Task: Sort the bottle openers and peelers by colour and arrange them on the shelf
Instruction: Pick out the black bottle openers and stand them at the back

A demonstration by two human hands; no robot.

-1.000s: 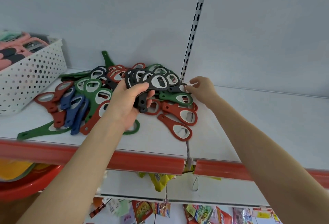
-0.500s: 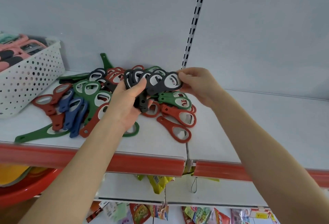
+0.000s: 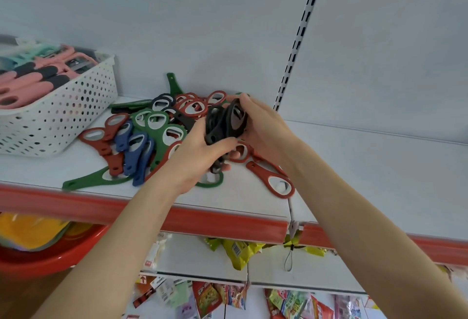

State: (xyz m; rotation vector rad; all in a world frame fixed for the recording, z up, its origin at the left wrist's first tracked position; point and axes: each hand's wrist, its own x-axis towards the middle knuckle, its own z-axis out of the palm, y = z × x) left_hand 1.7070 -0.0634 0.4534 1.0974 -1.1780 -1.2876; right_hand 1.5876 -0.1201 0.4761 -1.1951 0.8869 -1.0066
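Note:
A stack of several black bottle openers (image 3: 224, 122) is held upright between both hands above the shelf. My left hand (image 3: 200, 154) grips the stack from the left and below. My right hand (image 3: 263, 126) clasps it from the right and the top. Behind and to the left lies a mixed pile: red openers (image 3: 192, 107), green openers (image 3: 158, 122) and blue openers (image 3: 134, 150). One red opener (image 3: 277, 182) lies alone near the front edge. A long green opener (image 3: 86, 182) points left at the front.
A white perforated basket (image 3: 63, 116) at the left of the shelf (image 3: 379, 179) holds pink, dark and mint peelers (image 3: 30, 83). The shelf has a red front strip (image 3: 202, 220). Snack packets (image 3: 238, 252) hang below; a red basin (image 3: 45, 255) sits lower left.
My right hand has brought its black opener against the stack in my left hand. Both hands now close around the black stack, turned more upright.

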